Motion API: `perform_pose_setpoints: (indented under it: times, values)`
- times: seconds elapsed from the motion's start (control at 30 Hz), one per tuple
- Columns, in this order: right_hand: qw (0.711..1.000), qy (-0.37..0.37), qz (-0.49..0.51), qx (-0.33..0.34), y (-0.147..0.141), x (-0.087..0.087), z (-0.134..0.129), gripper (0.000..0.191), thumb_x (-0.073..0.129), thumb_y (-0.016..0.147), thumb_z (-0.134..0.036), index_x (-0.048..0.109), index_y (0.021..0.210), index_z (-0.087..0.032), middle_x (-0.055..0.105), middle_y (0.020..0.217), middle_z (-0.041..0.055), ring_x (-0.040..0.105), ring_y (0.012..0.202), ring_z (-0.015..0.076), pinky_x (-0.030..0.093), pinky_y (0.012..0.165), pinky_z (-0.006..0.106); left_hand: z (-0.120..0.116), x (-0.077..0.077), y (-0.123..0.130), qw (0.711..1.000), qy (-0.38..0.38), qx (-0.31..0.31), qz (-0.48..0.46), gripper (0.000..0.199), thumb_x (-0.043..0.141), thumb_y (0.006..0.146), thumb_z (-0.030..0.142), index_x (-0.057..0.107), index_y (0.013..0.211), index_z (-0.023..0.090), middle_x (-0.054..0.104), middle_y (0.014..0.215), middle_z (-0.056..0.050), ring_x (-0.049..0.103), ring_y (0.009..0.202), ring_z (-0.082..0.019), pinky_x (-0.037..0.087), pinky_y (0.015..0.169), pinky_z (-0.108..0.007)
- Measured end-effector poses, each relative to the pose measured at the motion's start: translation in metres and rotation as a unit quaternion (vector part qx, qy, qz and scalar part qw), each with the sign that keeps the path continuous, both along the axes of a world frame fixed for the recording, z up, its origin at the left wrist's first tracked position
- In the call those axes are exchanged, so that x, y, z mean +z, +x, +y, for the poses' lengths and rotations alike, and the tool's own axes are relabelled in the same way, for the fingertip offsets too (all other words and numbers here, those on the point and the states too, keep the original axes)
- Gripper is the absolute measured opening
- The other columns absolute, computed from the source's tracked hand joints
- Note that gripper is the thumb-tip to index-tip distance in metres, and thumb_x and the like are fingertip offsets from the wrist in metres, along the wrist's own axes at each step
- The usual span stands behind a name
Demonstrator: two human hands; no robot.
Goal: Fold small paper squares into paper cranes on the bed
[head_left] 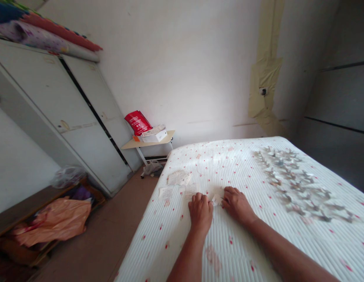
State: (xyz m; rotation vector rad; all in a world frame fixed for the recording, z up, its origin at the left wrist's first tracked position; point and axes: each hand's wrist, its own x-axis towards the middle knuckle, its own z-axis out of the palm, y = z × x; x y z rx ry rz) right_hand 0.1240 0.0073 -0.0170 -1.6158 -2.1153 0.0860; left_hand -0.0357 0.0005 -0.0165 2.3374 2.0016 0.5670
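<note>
A white mattress (258,219) with ribbed cover and small red dots fills the lower right of the head view. My left hand (200,211) rests on it with fingers curled down, and my right hand (236,204) lies a short way to the right. Between their fingertips sits a small piece of white paper (216,199), touching both hands or very close. Several printed paper slips (178,178) lie just beyond my left hand. Farther right spreads a wide patch of small grey-brown pieces (299,184), too blurred to identify.
A tall grey metal wardrobe (82,117) with rolled bedding (49,37) on top stands at the left. A small table (148,143) beyond the mattress holds a red booklet and white box. A low crate (49,219) with a peach plastic bag sits lower left, beside a brown floor (102,235).
</note>
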Motion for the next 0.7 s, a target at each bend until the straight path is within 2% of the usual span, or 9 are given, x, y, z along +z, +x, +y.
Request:
perform_pose_setpoints:
  times: [0.27,0.7]
  values:
    - [0.999,-0.001,-0.026,-0.033,-0.0058,-0.0004,-0.0024,0.013,0.047,0.078,-0.013,0.059,0.076,-0.016,0.058,0.103,0.0100,0.051,0.091,0.0207,0.037,0.073,0.030,0.0000,0.0023,-0.0013,1.000,0.011,-0.016,0.007,0.012,0.048,0.082,0.029,0.056,0.085,0.020,0.054,0.095,-0.004,0.046,0.096,-0.021,0.031,0.077,-0.033]
    - [0.997,-0.020,-0.050,-0.047,-0.0094,0.0036,-0.0028,0.015,0.046,0.079,-0.015,0.061,0.080,-0.015,0.058,0.101,0.0104,0.049,0.093,0.0212,0.035,0.073,0.030,0.0028,0.0014,0.0045,1.000,0.000,0.010,0.029,0.018,0.045,0.083,0.028,0.057,0.091,0.019,0.054,0.096,-0.006,0.045,0.097,-0.022,0.031,0.078,-0.035]
